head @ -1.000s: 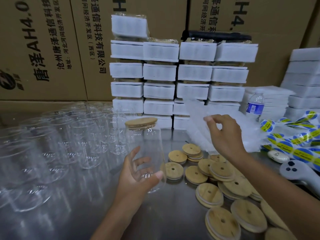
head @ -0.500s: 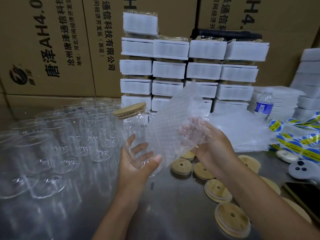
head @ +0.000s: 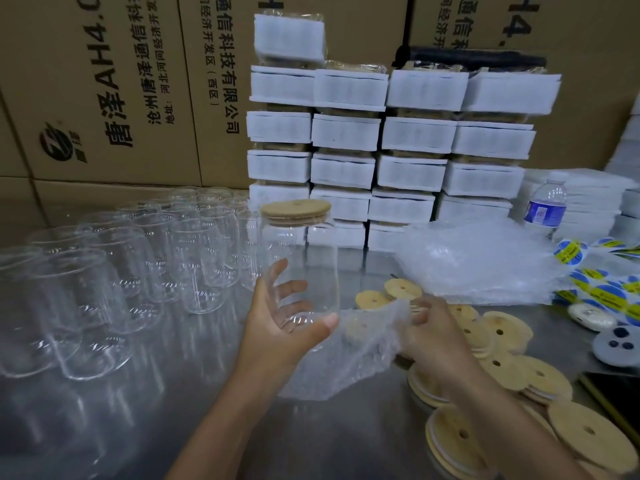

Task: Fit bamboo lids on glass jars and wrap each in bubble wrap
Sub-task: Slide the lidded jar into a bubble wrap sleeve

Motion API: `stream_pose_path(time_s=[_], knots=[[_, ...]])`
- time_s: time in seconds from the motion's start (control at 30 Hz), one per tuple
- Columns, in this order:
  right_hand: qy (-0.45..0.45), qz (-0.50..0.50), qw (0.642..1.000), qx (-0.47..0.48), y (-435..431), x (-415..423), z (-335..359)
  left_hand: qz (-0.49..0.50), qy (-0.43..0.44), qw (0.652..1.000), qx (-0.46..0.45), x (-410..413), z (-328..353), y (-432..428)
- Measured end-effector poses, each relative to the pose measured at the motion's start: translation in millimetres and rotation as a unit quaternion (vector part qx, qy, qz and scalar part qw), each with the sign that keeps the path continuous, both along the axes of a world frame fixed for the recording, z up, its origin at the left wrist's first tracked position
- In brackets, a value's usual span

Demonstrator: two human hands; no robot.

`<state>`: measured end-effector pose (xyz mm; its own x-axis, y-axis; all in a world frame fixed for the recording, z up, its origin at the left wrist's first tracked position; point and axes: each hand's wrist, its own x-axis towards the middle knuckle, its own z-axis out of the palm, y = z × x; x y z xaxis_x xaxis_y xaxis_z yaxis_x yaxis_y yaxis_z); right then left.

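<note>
- Far left of the held jar, a crowd of clear, lidless glass jars (head: 138, 271) stands upright on the grey metal table (head: 207, 427). All of them are empty.
- Behind them rise brown cardboard boxes (head: 104, 81) printed with black characters.
- The left hand (head: 280, 327) grips the lower part of a clear, straight-sided glass jar (head: 301, 265), with the thumb across the front near the base and the fingers spread behind, seen through the glass. The jar is upright, lifted off the table, and holds nothing.
- A round bamboo lid (head: 296, 211) with a small hole sits on the jar's mouth, slightly tilted.
- Just below and to the right of that grip hangs a clear bubble wrap sheet (head: 349, 362). Its upper edge touches the jar's base by the thumb.
- The right hand (head: 436, 334) pinches the sheet's right edge. Its fingertips are curled into the wrap and partly veiled by it.
- Beyond both hands stands a stack of white-wrapped packs (head: 381, 133).
- Around and under the right wrist lie loose round bamboo lids (head: 502, 368), some overlapping.
- Behind the right hand lies a pile of bubble wrap sheets (head: 485, 265).
- Farther right is a clear plastic bottle with a blue label (head: 547, 209). I cannot tell how full it is.
- At the right edge are blue-and-yellow stickers (head: 595, 289).
</note>
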<state>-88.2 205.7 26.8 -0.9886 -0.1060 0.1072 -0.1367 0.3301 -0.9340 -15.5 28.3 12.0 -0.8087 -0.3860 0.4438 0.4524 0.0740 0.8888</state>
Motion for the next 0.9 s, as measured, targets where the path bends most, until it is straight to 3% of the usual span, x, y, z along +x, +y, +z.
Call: stream_pose_path(time_s=[0.03,0.1,0.2,0.3,0.4,0.6,0.7,0.77,0.9], knots=[[0.047,-0.039,0.998,0.032,1.3,-1.6,-0.7,-0.001,-0.008,1.000,-0.014,-0.6,-0.9,1.7],[0.146,-0.069,0.987,0.000,1.4,0.7,5.0,0.001,-0.021,0.999,-0.031,-2.1,-2.2,5.2],[0.246,0.004,0.963,-0.110,0.4,6.4,16.8,0.000,-0.034,0.998,-0.044,-6.8,-2.5,13.0],[0.189,0.146,0.962,-0.129,2.6,10.7,19.8,-0.024,-0.038,0.997,-0.063,-14.1,0.9,27.4],[0.122,0.217,0.962,-0.114,2.6,7.7,16.1,-0.027,-0.047,0.992,-0.115,-22.7,1.0,48.0],[0.103,0.154,0.965,-0.186,14.2,-5.1,11.0,-0.045,-0.146,0.964,-0.218,-32.6,-7.3,65.2],[0.108,0.074,0.962,-0.241,19.3,-15.2,12.0,0.055,-0.197,0.934,-0.293,-35.1,-18.2,65.5],[0.111,0.028,0.950,-0.290,23.1,-22.1,12.8,0.111,-0.201,0.929,-0.291,-36.6,-21.2,71.7],[0.055,0.016,0.936,-0.348,24.7,-29.7,5.7,0.076,-0.268,0.883,-0.379,-38.9,-20.5,83.6]])
